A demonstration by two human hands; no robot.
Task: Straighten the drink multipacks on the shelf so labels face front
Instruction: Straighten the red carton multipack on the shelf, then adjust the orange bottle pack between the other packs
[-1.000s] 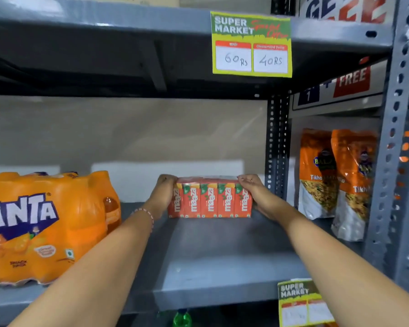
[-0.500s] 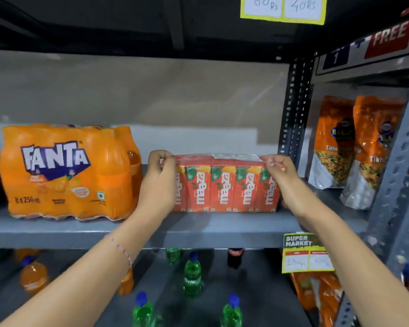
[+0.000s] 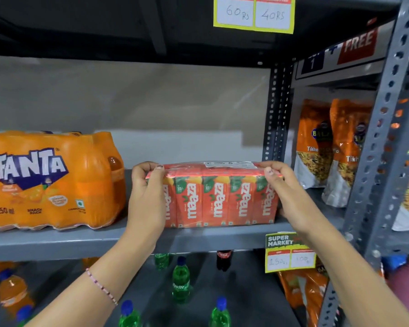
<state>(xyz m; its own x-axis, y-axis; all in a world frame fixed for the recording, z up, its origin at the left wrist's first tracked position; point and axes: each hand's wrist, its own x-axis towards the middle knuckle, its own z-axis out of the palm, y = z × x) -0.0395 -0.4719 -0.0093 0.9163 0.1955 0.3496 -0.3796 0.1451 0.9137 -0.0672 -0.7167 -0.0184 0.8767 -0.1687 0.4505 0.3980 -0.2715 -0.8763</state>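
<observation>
Maaza multipack (image 3: 219,197) sat at the shelf (image 3: 57,241) front edge, right of the Fanta multipack (image 3: 50,180), labels facing out. Left hand (image 3: 147,197) and right hand (image 3: 291,199) each clasped one end, thumbs over the top, likely to square it against the edge.

Fanta pack (image 3: 52,180) left, open gap beside

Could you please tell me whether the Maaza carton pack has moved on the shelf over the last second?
Yes. The Maaza pack has come forward from deep on the shelf to its front edge.
</observation>
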